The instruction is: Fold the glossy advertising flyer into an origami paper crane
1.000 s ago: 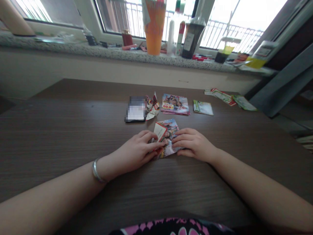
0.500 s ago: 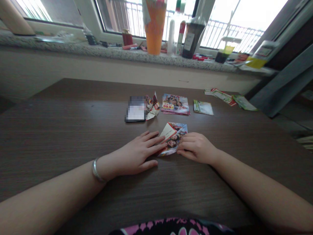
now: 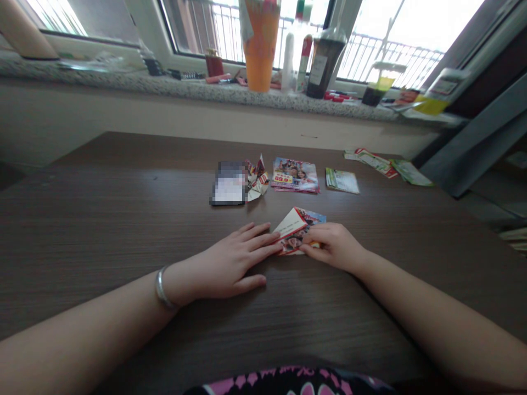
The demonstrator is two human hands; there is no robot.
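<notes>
A printed paper flyer point(image 3: 293, 224) lies on the brown table between my hands, with one corner folded over to show its pale back edged in red. My left hand point(image 3: 234, 260) lies flat with fingers spread, its fingertips resting on the flyer's left end. A silver bangle point(image 3: 163, 287) circles the left wrist. My right hand point(image 3: 333, 245) pinches the flyer's right side, thumb below and fingers curled over it. Part of the flyer's right edge is hidden under those fingers.
Behind the flyer stand a phone-like device point(image 3: 229, 184) with a blurred screen, a folded paper piece point(image 3: 257, 181), a stack of flyers point(image 3: 295, 175) and a small green-and-white paper stack point(image 3: 342, 181). Paper strips point(image 3: 376, 163) lie farther right. Bottles and an orange cup point(image 3: 260, 49) line the windowsill point(image 3: 164, 82).
The flyer has shifted and turned slightly to the right, its lower edge now higher and folded over. My right hand has changed its grip; the left hand has barely moved.
</notes>
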